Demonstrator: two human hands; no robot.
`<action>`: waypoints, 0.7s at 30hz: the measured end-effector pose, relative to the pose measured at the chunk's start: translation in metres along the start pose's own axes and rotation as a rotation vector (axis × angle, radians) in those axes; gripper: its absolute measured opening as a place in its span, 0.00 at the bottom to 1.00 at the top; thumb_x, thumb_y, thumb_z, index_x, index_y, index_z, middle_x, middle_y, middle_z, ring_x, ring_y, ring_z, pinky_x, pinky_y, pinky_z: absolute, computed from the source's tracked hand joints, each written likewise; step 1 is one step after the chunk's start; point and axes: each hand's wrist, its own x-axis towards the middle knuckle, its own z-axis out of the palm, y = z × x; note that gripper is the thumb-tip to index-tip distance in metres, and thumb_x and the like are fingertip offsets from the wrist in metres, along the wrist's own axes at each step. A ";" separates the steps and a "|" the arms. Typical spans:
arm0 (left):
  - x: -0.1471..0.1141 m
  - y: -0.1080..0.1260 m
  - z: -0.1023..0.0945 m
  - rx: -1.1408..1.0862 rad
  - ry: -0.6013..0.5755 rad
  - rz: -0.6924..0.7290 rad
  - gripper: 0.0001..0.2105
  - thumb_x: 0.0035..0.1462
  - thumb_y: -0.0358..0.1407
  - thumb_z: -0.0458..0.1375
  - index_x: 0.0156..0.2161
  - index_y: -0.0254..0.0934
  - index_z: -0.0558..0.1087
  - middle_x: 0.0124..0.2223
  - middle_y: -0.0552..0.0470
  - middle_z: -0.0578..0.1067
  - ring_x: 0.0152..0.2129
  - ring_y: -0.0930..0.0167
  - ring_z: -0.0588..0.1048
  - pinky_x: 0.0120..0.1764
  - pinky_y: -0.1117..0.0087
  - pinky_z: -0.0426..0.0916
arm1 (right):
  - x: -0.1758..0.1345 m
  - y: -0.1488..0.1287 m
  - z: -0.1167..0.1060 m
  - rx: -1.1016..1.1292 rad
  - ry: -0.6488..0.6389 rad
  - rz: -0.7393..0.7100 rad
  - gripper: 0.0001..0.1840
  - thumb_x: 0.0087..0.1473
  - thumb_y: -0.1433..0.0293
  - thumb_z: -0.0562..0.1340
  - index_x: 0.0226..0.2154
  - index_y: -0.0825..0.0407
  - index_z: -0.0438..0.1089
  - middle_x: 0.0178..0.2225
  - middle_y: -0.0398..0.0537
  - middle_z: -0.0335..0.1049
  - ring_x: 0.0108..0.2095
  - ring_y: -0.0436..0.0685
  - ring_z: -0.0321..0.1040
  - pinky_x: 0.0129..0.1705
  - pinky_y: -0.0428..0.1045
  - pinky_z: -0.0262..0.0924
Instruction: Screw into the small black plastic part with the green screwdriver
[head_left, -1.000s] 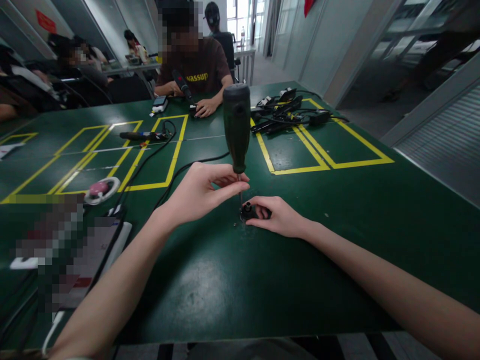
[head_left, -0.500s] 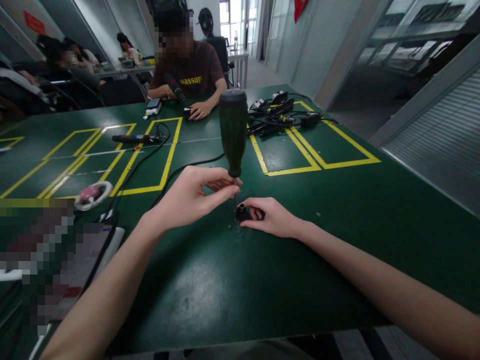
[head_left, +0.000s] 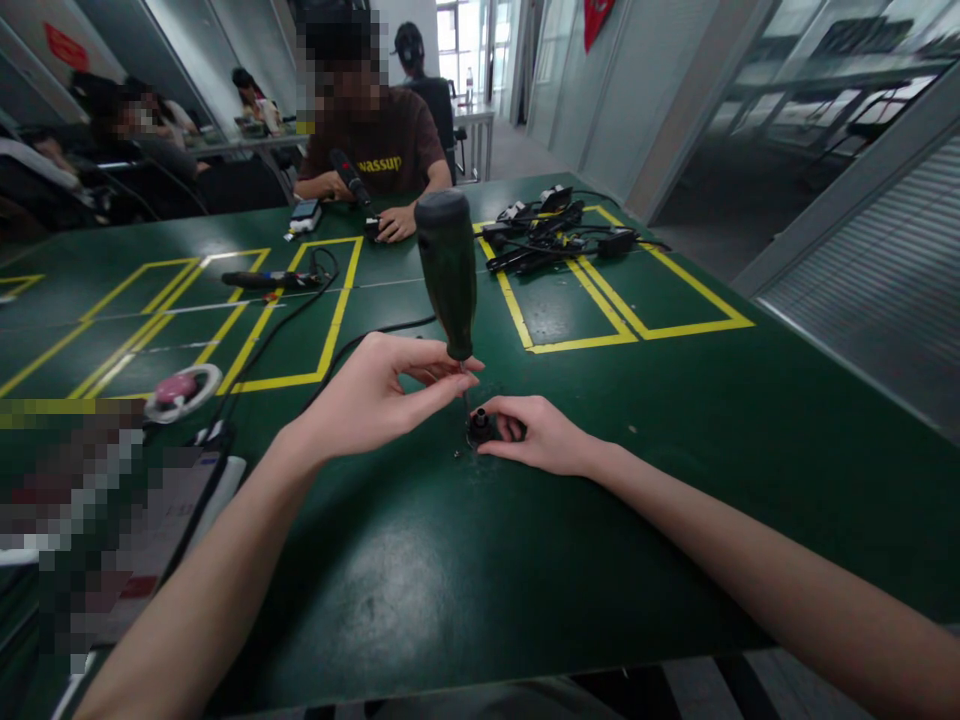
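Note:
A screwdriver (head_left: 448, 270) with a thick dark green handle stands nearly upright, its top leaning a little to the left. My left hand (head_left: 390, 395) pinches its thin shaft just below the handle. The tip points down at a small black round part (head_left: 480, 430) with a short tube on top, which sits on the green table (head_left: 420, 600). Thumb and fingers of my right hand (head_left: 536, 432) grip that part from the right side. Beside it on the table lies a tiny screw-like piece (head_left: 457, 454). Exactly where the tip meets the part is too small to tell.
Yellow tape marks rectangles on the table. A heap of black cables (head_left: 555, 235) lies at the back right. A black corded tool (head_left: 270, 280) and a white ring-shaped object with a pink middle (head_left: 182, 390) are on the left. Across the table a person (head_left: 375, 140) works with a similar screwdriver.
The screwdriver's handle has tipped from upright to a slight lean to the left. Both hands keep their grips, and the view has shifted slightly.

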 end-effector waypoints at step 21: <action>0.015 0.013 -0.013 -0.077 -0.060 -0.070 0.21 0.55 0.35 0.69 0.54 0.34 0.75 0.37 0.52 0.84 0.31 0.73 0.82 0.34 0.77 0.76 | 0.000 0.001 0.000 0.014 -0.003 -0.007 0.19 0.58 0.62 0.72 0.47 0.55 0.74 0.24 0.37 0.67 0.23 0.49 0.61 0.31 0.46 0.55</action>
